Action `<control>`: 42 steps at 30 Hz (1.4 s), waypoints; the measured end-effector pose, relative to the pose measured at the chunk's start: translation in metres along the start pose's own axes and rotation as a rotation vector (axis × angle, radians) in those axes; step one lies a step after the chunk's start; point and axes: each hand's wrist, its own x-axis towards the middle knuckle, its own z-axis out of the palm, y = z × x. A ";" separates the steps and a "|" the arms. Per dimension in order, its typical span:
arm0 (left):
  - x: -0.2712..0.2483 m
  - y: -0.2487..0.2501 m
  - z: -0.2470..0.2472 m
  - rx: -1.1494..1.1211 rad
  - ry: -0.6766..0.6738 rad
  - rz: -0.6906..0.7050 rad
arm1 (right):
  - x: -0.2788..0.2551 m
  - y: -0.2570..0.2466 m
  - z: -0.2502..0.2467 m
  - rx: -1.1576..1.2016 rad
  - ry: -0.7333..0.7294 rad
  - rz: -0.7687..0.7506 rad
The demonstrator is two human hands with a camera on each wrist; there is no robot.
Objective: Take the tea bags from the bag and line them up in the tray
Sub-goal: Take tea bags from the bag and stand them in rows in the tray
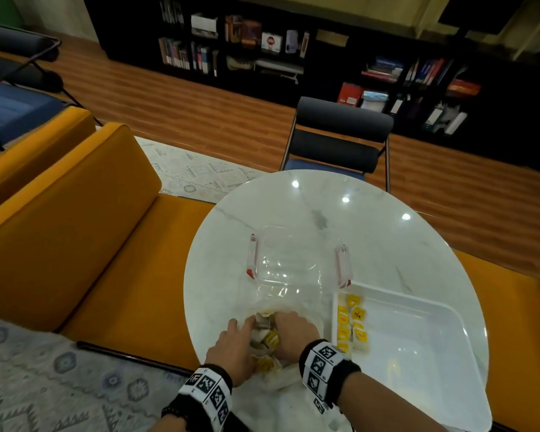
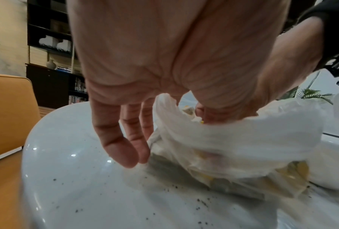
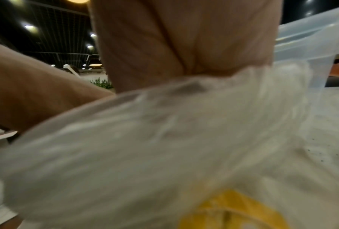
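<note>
- One thin, crinkled, translucent white plastic bag lies on the round white marble worktop, at the near edge, with both hands at its mouth.
- The left hand pinches the bag's left rim between thumb and forefinger; its other fingers hang loosely curled down to the worktop.
- The right hand is pushed into the bag's opening. Plastic covers its fingers, so I cannot tell whether this grip is spread or closed on anything.
- Between the two grips, loose tea bags with yellow tags show through the bag's mouth; they are heaped, too tangled to count.
- Just to the right of the right grip stands one white rectangular plastic tray. Along its left wall lie yellow-tagged tea bags in the tray, in two short columns, about eight in all; the nearest ones are blurred.
- Beyond both grips sits one clear plastic container with two red-tipped side clips.
- Dark specks dot the worktop beneath the left grip.
- One dark chair stands at the far side of the worktop.
</note>
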 end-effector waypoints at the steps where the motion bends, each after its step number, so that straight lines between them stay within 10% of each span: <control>1: 0.000 0.000 0.000 -0.008 0.006 -0.004 | 0.000 0.000 0.000 0.011 0.012 -0.008; 33: -0.014 -0.023 -0.039 -0.189 -0.121 0.119 | -0.054 0.055 -0.078 0.774 -0.075 -0.262; 42: -0.035 0.012 -0.094 -0.881 0.359 0.271 | -0.086 0.040 -0.128 0.809 -0.061 -0.388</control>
